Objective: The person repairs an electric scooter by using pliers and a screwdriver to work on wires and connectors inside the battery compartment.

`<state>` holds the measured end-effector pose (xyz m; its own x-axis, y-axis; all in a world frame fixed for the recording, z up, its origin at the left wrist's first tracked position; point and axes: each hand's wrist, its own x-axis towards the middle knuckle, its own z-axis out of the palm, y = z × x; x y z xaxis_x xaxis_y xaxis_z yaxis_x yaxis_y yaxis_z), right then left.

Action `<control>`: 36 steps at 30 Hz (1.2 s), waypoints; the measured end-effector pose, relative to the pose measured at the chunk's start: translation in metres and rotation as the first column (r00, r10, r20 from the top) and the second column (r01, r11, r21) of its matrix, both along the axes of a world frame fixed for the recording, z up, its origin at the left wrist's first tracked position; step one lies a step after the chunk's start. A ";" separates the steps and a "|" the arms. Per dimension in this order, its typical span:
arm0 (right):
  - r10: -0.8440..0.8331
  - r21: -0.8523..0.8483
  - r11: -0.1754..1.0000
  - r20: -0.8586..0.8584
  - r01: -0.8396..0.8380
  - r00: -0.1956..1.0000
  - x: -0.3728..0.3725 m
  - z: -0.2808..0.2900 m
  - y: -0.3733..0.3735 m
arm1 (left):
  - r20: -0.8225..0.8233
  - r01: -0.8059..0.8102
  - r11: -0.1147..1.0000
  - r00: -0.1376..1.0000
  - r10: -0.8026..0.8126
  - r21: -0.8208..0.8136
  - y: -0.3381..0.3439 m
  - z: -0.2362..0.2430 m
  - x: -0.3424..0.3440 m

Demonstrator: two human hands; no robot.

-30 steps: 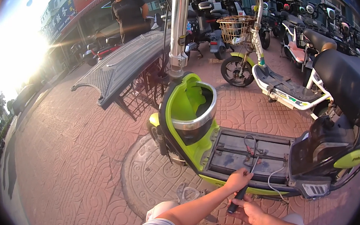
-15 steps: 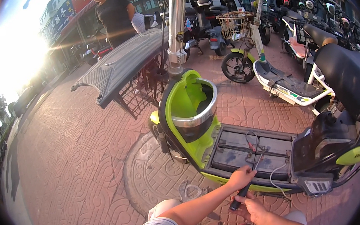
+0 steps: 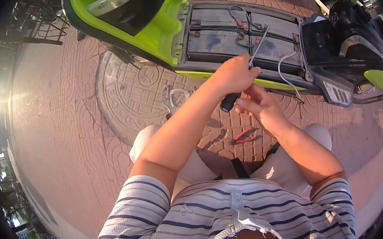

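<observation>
- Head view: the left hand [image 3: 234, 74] is closed in a fist around a screwdriver [image 3: 246, 75]. Its black handle sticks out below the fist toward 7 o'clock, and the thin metal shaft runs up toward 1 o'clock.
- The shaft tip lies over the open battery bay [image 3: 238, 32] of a green scooter [image 3: 158, 35], among red and grey wires [image 3: 242, 20].
- The right hand [image 3: 260, 109] sits just below the left, at 5 o'clock from it. Its fingers are loosely curled and its fingertips touch the handle end; it grips nothing fully.
- A white cable [image 3: 286, 71] loops out of the bay's right end, at 3 o'clock from the hands, and hangs over the scooter's edge.
- Red-handled pliers [image 3: 244, 136] lie on the brick pavement [image 3: 63, 132], at 6 o'clock from the hands, between the person's knees.
- A round patterned manhole cover [image 3: 138, 90] sits in the pavement at 9 o'clock from the hands, partly under the scooter.
- The person's striped shirt [image 3: 219, 213] fills the lower edge.
</observation>
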<state>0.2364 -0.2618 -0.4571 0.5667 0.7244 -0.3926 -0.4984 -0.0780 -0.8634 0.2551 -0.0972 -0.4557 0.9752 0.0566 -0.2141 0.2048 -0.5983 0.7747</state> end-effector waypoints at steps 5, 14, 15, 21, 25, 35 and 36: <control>-0.099 -0.004 0.995 -0.069 0.099 0.993 0.009 -0.007 -0.008 | 0.020 0.221 0.968 0.975 -0.220 -0.116 -0.007 0.028 0.004; 0.221 -0.203 0.959 0.090 -0.199 0.971 -0.010 -0.008 -0.013 | -0.249 0.120 0.780 0.908 -0.336 -0.614 0.098 0.147 -0.032; 0.230 -0.195 0.958 0.088 -0.210 0.969 -0.013 -0.011 -0.014 | 0.037 0.169 0.928 0.985 -0.166 -0.331 0.089 0.117 -0.062; 0.803 -0.662 0.589 0.415 -0.464 0.427 -0.043 -0.070 -0.030 | -0.121 0.019 0.992 0.993 -0.004 0.121 0.109 0.030 -0.136; 0.964 -0.850 0.124 -0.019 -0.512 0.265 -0.053 -0.135 -0.040 | -0.058 0.235 0.953 0.972 -0.228 0.190 0.074 0.073 -0.130; 0.975 -0.966 0.172 0.140 -0.191 0.169 -0.023 -0.251 0.078 | 0.293 0.173 0.938 0.953 -0.082 -0.302 0.000 0.017 -0.100; 0.962 -0.966 0.218 0.188 -0.141 0.199 -0.015 -0.259 0.085 | 0.036 0.025 0.904 0.999 -0.010 -0.427 0.004 0.017 -0.098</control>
